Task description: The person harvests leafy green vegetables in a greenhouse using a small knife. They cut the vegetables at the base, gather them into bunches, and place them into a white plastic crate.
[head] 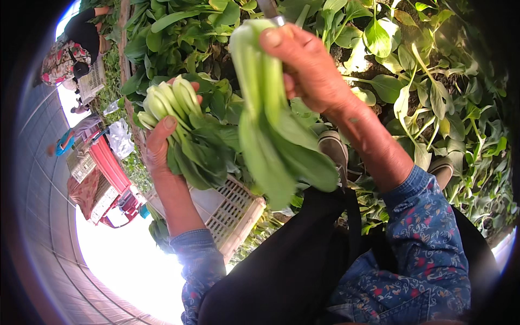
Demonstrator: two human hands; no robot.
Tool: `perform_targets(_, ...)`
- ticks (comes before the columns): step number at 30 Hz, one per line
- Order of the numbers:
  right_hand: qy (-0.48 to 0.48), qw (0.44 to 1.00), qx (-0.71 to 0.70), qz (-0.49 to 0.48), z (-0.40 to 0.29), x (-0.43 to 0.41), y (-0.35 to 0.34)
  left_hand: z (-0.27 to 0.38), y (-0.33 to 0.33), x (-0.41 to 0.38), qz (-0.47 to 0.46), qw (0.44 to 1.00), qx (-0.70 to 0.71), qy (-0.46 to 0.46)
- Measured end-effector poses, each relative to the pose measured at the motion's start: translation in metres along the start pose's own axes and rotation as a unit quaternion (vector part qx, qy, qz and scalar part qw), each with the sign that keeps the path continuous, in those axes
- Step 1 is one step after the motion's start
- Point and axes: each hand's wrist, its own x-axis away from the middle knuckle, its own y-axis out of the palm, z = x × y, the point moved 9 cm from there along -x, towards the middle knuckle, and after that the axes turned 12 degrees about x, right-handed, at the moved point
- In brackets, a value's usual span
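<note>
Several heads of bok choy are bunched in my left hand, pale stem ends up and dark leaves hanging down. My right hand grips a larger head of bok choy near its cut base, with the thumb on the stems. A metal blade juts out above that hand, beside the base of the stems; its handle is hidden by the fingers. The two hands are apart, both raised above the planted bed.
Leafy bok choy plants grow ahead, with loose leaves and stems at right. A plastic crate stands below my left forearm. At far left are another person, a red vehicle and a plastic bag. My shoe rests among the plants.
</note>
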Motion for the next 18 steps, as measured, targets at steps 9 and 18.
perform_targets(9,-0.021,0.994,0.098,0.051,0.058,0.013,0.039,-0.059,0.002,0.013,0.062,0.997,-0.035,-0.004)
perform_targets(18,0.193,0.972,0.133,-0.017,0.132,-0.022,-0.004,0.002,0.037,-0.033,-0.065,0.904,-0.419,0.049)
